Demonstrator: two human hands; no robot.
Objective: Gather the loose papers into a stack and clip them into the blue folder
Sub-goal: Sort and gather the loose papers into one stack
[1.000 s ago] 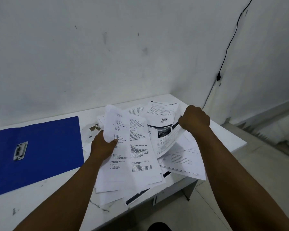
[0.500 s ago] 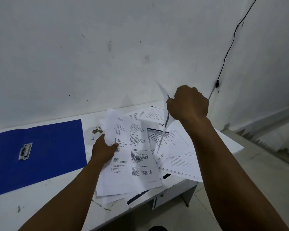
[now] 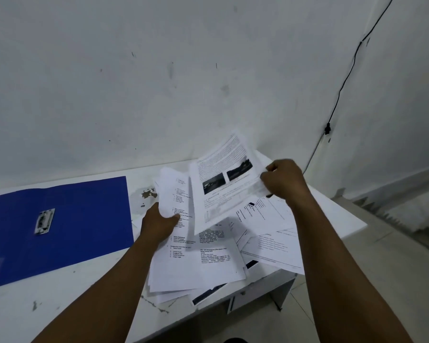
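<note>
The blue folder [image 3: 79, 219] lies open and flat on the left of the white table, its metal clip [image 3: 44, 221] showing. My left hand [image 3: 159, 225] grips the left edge of a small bundle of printed papers [image 3: 196, 258] near the table's middle. My right hand [image 3: 282, 180] pinches a printed sheet with two dark photos [image 3: 221, 179] by its right edge, held in the air above the bundle. More loose papers [image 3: 270, 233] lie scattered under my right forearm, some hanging over the table's front edge.
The white table [image 3: 60, 300] stands against a white wall, with chipped spots [image 3: 148, 194] right of the folder. A black cable [image 3: 342, 82] runs down the wall at the right. A tiled floor [image 3: 394, 256] lies beyond the table's right end.
My right hand has lifted one sheet off the pile, turned it face up and carried it left over the bundle that my left hand still holds.
</note>
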